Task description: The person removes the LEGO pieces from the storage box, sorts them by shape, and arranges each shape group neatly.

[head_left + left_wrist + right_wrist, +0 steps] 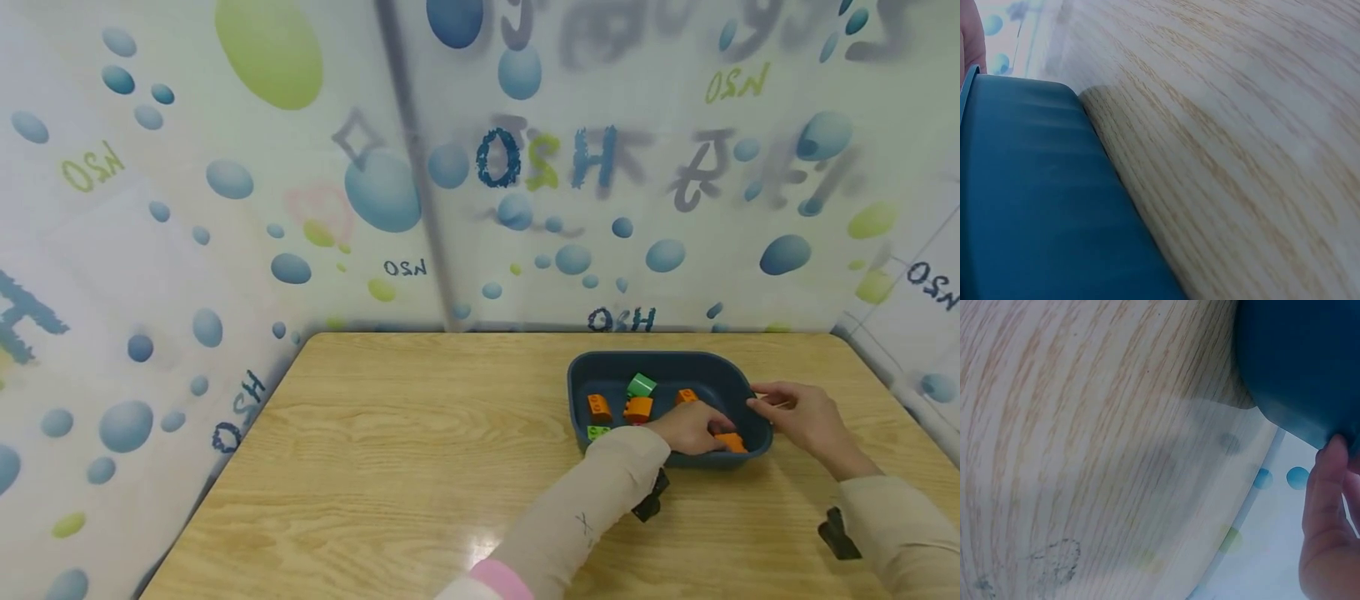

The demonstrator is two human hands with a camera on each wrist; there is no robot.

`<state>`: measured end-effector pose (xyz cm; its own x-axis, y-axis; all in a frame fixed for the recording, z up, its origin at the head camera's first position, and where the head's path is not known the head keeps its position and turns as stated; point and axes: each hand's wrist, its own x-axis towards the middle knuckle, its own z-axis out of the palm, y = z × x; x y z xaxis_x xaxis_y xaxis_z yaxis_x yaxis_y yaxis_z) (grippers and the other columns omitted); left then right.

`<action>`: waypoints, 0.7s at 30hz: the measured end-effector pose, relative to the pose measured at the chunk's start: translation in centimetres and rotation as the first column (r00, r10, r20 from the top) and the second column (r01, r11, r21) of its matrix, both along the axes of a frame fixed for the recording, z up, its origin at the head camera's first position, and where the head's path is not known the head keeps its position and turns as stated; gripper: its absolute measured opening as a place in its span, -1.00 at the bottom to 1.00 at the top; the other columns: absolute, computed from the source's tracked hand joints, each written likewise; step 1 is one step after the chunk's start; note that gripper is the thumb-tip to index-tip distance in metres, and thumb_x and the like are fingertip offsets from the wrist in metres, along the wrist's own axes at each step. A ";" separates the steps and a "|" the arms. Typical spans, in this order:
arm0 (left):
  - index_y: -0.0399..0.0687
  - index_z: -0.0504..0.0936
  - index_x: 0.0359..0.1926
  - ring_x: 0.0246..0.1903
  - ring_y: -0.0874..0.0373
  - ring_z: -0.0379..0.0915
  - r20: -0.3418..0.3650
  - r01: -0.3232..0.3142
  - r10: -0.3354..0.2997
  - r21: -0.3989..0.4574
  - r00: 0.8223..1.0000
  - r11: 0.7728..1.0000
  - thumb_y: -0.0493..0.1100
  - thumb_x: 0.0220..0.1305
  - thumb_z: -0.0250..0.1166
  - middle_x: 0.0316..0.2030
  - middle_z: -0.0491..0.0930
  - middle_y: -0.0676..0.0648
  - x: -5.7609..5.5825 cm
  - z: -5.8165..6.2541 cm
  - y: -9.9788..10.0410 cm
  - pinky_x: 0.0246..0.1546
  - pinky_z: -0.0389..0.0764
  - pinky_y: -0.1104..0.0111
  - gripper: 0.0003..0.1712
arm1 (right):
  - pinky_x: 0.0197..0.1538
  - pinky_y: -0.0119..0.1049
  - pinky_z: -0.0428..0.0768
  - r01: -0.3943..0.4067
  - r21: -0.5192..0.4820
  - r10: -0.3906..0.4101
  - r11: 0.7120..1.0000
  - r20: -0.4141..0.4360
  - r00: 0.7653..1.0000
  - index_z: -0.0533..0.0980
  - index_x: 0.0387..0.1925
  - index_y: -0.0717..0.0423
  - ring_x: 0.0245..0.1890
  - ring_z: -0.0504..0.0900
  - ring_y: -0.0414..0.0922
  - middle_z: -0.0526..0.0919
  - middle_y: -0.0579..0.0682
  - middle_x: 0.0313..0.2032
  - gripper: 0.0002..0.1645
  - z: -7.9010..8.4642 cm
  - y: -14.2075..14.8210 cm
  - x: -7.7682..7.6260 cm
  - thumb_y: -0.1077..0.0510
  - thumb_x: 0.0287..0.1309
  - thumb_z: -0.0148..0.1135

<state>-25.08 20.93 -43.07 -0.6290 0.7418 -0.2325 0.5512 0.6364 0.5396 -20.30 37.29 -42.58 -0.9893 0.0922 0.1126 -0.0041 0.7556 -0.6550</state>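
Note:
A dark blue plastic tub stands on the wooden table, with toy building blocks inside. My left hand reaches over its near side into the right part. The fingers are bent down beside an orange block; whether they pinch it is hidden. At the tub's right end my right hand pinches the rim between thumb and fingers. The right wrist view shows those fingers against the tub's corner. In the left wrist view, the tub's outer wall fills the left side, with a bit of hand above it.
Other blocks in the tub include a green one, an orange one, another orange one and a light green one. The wooden table extends left of the tub. A patterned curtain hangs behind.

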 end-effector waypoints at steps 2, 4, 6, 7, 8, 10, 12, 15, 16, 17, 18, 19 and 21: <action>0.12 0.54 0.01 -0.36 0.50 0.34 0.005 0.001 -0.001 -0.005 1.000 1.000 -0.11 0.17 0.20 -0.26 0.53 0.24 0.0 0.0 0.0 -0.39 0.30 0.71 -0.65 | -0.55 -0.32 0.51 0.001 0.000 -0.001 1.000 0.000 1.000 0.40 -0.05 0.49 -0.55 0.49 -0.25 0.57 0.31 -0.32 -0.45 0.0 0.0 0.0 0.05 0.15 0.11; 0.12 0.55 0.01 -0.36 0.50 0.34 0.004 0.006 -0.006 -0.007 1.000 1.000 -0.11 0.17 0.20 -0.26 0.53 0.24 0.0 0.0 0.0 -0.39 0.30 0.71 -0.66 | -0.55 -0.32 0.51 0.002 0.000 -0.002 1.000 -0.005 1.000 0.41 -0.05 0.49 -0.55 0.49 -0.27 0.57 0.31 -0.32 -0.45 0.0 0.0 0.0 0.05 0.15 0.11; 0.12 0.55 0.00 -0.37 0.50 0.34 0.007 0.006 -0.006 -0.009 1.000 1.000 -0.12 0.17 0.20 -0.27 0.53 0.24 0.0 0.0 0.0 -0.40 0.30 0.70 -0.67 | -0.56 -0.33 0.51 -0.001 -0.001 0.001 1.000 -0.012 1.000 0.41 -0.06 0.49 -0.56 0.48 -0.29 0.57 0.31 -0.32 -0.46 0.0 0.0 0.1 0.05 0.15 0.11; 0.12 0.55 -0.01 -0.37 0.49 0.34 0.013 0.002 -0.001 -0.007 1.000 1.000 -0.12 0.17 0.20 -0.27 0.52 0.23 -0.1 0.0 0.0 -0.40 0.30 0.70 -0.67 | -0.56 -0.34 0.51 -0.002 0.002 0.002 1.000 -0.018 1.000 0.41 -0.06 0.49 -0.57 0.47 -0.31 0.56 0.32 -0.32 -0.47 0.0 0.0 0.0 0.06 0.15 0.11; 0.12 0.55 -0.01 -0.36 0.49 0.34 0.017 -0.003 0.003 -0.006 1.000 1.000 -0.13 0.16 0.20 -0.27 0.52 0.23 -0.1 0.0 0.0 -0.40 0.30 0.70 -0.68 | -0.56 -0.34 0.50 -0.004 0.002 0.004 1.000 -0.022 1.000 0.42 -0.07 0.49 -0.57 0.47 -0.32 0.56 0.32 -0.32 -0.47 0.0 0.0 0.0 0.06 0.15 0.11; 0.12 0.55 -0.03 -0.35 0.48 0.35 0.031 -0.015 0.015 -0.003 0.999 1.000 -0.15 0.16 0.21 -0.26 0.52 0.23 -0.1 0.0 0.0 -0.38 0.31 0.70 -0.68 | -0.57 -0.36 0.50 -0.008 0.004 0.008 1.000 -0.026 1.000 0.42 -0.07 0.49 -0.58 0.47 -0.34 0.57 0.31 -0.33 -0.48 0.0 0.0 0.0 0.07 0.15 0.11; 0.10 0.54 -0.04 -0.32 0.48 0.36 0.048 -0.026 0.026 0.003 0.998 1.000 -0.17 0.15 0.22 -0.24 0.52 0.23 -0.1 0.0 0.0 -0.36 0.31 0.69 -0.69 | -0.57 -0.36 0.50 -0.009 0.008 0.010 1.000 -0.027 1.000 0.42 -0.07 0.49 -0.57 0.47 -0.33 0.57 0.31 -0.33 -0.48 0.0 0.0 0.0 0.06 0.15 0.11; 0.09 0.52 -0.06 -0.28 0.47 0.37 0.063 -0.030 0.030 0.009 0.998 0.999 -0.18 0.15 0.21 -0.21 0.51 0.23 -0.2 -0.1 0.1 -0.33 0.31 0.69 -0.70 | -0.57 -0.37 0.49 -0.007 0.010 0.007 1.000 -0.017 1.000 0.41 -0.06 0.49 -0.56 0.48 -0.30 0.57 0.31 -0.33 -0.47 -0.1 0.0 -0.1 0.05 0.15 0.11; 0.09 0.51 -0.06 -0.27 0.47 0.37 0.067 -0.029 0.029 0.011 0.997 1.000 -0.18 0.15 0.21 -0.21 0.50 0.22 -0.2 -0.1 0.1 -0.33 0.31 0.69 -0.71 | -0.57 -0.37 0.49 -0.006 0.009 0.006 1.000 -0.016 1.000 0.41 -0.06 0.49 -0.56 0.48 -0.30 0.56 0.31 -0.33 -0.46 -0.1 0.0 0.0 0.05 0.15 0.11; 0.10 0.50 -0.07 -0.27 0.47 0.37 0.071 -0.028 0.027 0.012 0.997 1.000 -0.18 0.15 0.21 -0.20 0.50 0.22 -0.2 -0.2 0.1 -0.32 0.31 0.68 -0.71 | -0.57 -0.37 0.49 -0.005 0.010 0.005 1.000 -0.015 1.000 0.41 -0.06 0.49 -0.56 0.47 -0.30 0.56 0.32 -0.32 -0.46 0.0 0.0 0.0 0.05 0.15 0.10; 0.09 0.49 -0.07 -0.27 0.46 0.37 0.075 -0.025 0.023 0.017 0.997 1.000 -0.19 0.16 0.21 -0.20 0.50 0.22 -0.2 -0.2 0.0 -0.33 0.32 0.68 -0.72 | -0.57 -0.37 0.49 -0.005 0.008 0.005 1.000 -0.015 1.000 0.41 -0.06 0.49 -0.56 0.47 -0.30 0.56 0.32 -0.32 -0.46 0.0 0.0 0.0 0.05 0.15 0.10; 0.09 0.48 -0.08 -0.27 0.46 0.37 0.076 -0.023 0.021 0.021 0.997 1.000 -0.19 0.16 0.21 -0.20 0.50 0.22 -0.3 -0.1 0.0 -0.33 0.32 0.68 -0.72 | -0.57 -0.37 0.49 -0.005 0.007 0.005 1.000 -0.013 1.000 0.41 -0.06 0.49 -0.57 0.47 -0.30 0.56 0.32 -0.32 -0.46 0.0 0.1 0.0 0.05 0.15 0.10; 0.08 0.47 -0.10 -0.27 0.46 0.37 0.077 -0.017 0.015 0.034 0.997 0.999 -0.20 0.15 0.22 -0.22 0.49 0.21 -0.3 -0.1 -0.2 -0.33 0.32 0.68 -0.73 | -0.57 -0.37 0.48 -0.007 0.005 0.008 1.000 -0.012 1.000 0.41 -0.05 0.49 -0.56 0.48 -0.29 0.56 0.32 -0.32 -0.46 0.0 0.1 0.0 0.04 0.16 0.10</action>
<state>-25.37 20.74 -43.17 -0.6221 0.7403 -0.2549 0.4975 0.6251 0.6014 -20.25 37.34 -42.59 -0.9886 0.0842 0.1248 -0.0175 0.7589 -0.6510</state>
